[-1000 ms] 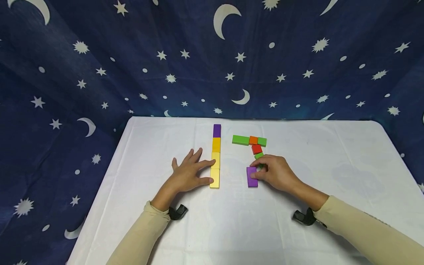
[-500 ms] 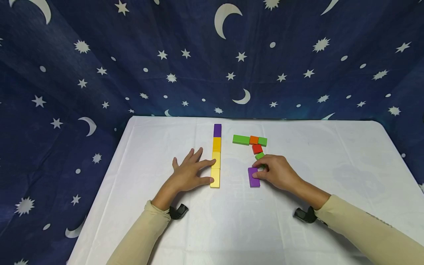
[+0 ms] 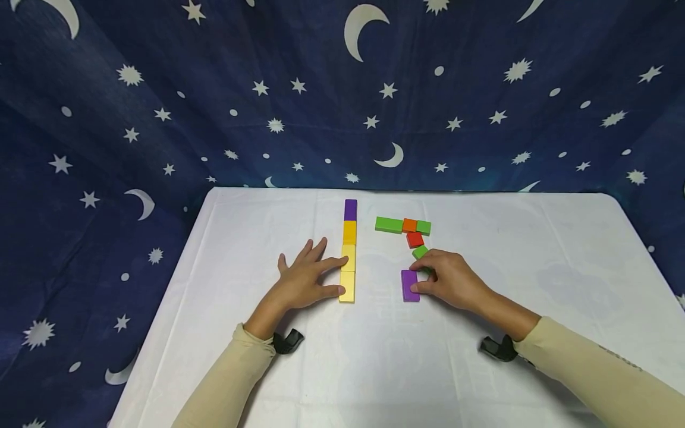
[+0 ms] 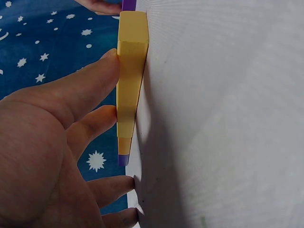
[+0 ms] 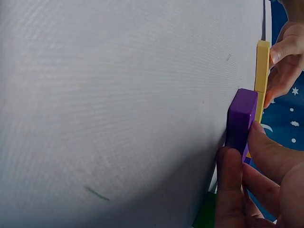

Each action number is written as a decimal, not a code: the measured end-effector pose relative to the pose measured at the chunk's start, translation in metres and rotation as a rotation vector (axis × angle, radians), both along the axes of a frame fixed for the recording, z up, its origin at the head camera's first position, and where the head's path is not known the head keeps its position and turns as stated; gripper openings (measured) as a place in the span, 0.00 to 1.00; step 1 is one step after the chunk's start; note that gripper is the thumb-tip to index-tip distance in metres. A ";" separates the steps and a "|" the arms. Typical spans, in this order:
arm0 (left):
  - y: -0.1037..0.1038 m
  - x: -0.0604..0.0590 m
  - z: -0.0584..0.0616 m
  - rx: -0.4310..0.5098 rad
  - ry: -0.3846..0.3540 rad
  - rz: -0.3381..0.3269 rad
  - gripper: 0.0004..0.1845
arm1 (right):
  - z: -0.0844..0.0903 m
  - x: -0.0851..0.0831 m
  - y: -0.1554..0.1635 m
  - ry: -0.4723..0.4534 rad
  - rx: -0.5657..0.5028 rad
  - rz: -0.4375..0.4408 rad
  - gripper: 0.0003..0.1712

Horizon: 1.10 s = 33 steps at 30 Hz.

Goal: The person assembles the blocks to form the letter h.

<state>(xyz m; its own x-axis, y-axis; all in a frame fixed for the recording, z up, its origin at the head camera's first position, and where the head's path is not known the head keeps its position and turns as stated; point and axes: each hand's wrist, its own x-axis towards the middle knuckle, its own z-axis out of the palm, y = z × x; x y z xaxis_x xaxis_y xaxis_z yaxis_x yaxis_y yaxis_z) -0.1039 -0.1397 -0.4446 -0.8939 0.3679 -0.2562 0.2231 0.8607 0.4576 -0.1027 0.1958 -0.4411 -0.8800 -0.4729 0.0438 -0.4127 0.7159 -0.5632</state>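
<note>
In the head view a straight column runs away from me: two pale yellow blocks (image 3: 347,286), an orange-yellow block (image 3: 349,232) and a dark purple block (image 3: 350,210) at the far end. My left hand (image 3: 303,278) lies spread at its left side, thumb and index fingertip touching the pale yellow blocks. To the right, my right hand (image 3: 452,278) pinches a purple block (image 3: 409,286) that lies flat on the cloth. In the right wrist view its thumb lies on the top of the purple block (image 5: 241,118), with a finger against one side.
Beyond the right hand a small green block (image 3: 420,252), partly covered by fingers, leads to a red block (image 3: 414,239). Past it lie an orange block (image 3: 409,225), another green block (image 3: 423,227) and a long green block (image 3: 389,224). A star-patterned curtain (image 3: 321,107) hangs behind the white-covered table (image 3: 348,368).
The purple block has shifted slightly right with my right hand and turned a little. My right thumb has slid toward the block's right edge. The left hand stays in place.
</note>
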 end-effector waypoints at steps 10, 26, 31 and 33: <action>0.001 0.001 0.001 0.004 -0.007 0.002 0.34 | -0.001 -0.001 0.001 -0.020 0.020 -0.002 0.22; 0.000 0.001 0.001 0.008 -0.006 0.001 0.34 | -0.002 0.000 -0.001 -0.003 0.020 0.008 0.23; 0.000 0.000 -0.001 0.001 -0.005 -0.003 0.34 | -0.001 0.000 -0.001 0.000 0.026 0.015 0.22; 0.000 -0.001 -0.002 -0.001 -0.008 -0.002 0.34 | -0.001 -0.001 -0.001 -0.002 0.025 0.017 0.22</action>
<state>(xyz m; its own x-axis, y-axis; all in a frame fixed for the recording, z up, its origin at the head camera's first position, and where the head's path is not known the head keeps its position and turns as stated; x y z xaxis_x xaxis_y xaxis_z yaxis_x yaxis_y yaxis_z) -0.1045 -0.1394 -0.4463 -0.8912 0.3694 -0.2633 0.2213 0.8607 0.4585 -0.1032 0.1945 -0.4423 -0.8721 -0.4883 0.0296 -0.4234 0.7230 -0.5459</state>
